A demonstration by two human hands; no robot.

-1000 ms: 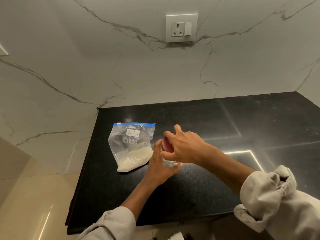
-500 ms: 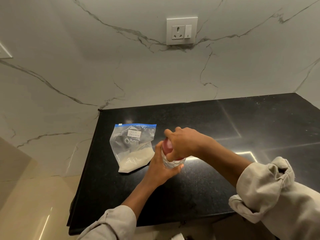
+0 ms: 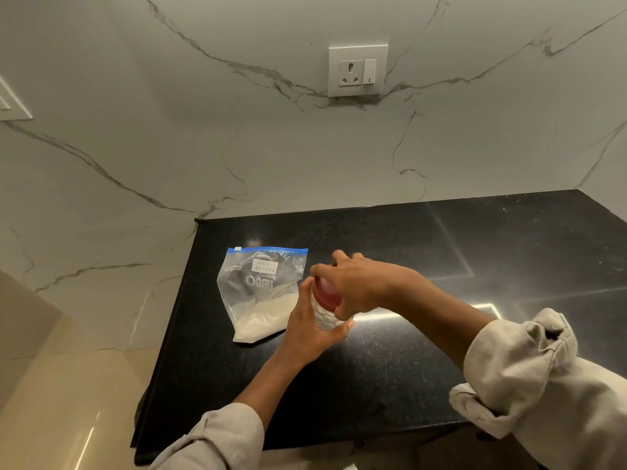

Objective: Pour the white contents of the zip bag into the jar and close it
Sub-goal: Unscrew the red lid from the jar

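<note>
Near the left edge of the black worktop (image 3: 390, 385), the left hand (image 3: 307, 329) is wrapping its fingers around a clear jar (image 3: 325, 317). The right hand (image 3: 356, 286) is gripping the jar's red lid (image 3: 324, 293) from above. The milk powder zip bag (image 3: 263, 293) is lying flat just beside the jar, nearer that left edge, with white powder (image 3: 261, 322) inside.

We see the zip bag (image 3: 261, 296) lying flat just left of the held jar (image 3: 326, 317), crowding that side. To the right and front, the black worktop (image 3: 475, 252) gives us open passage; the wall (image 3: 305, 157) closes the back.
</note>
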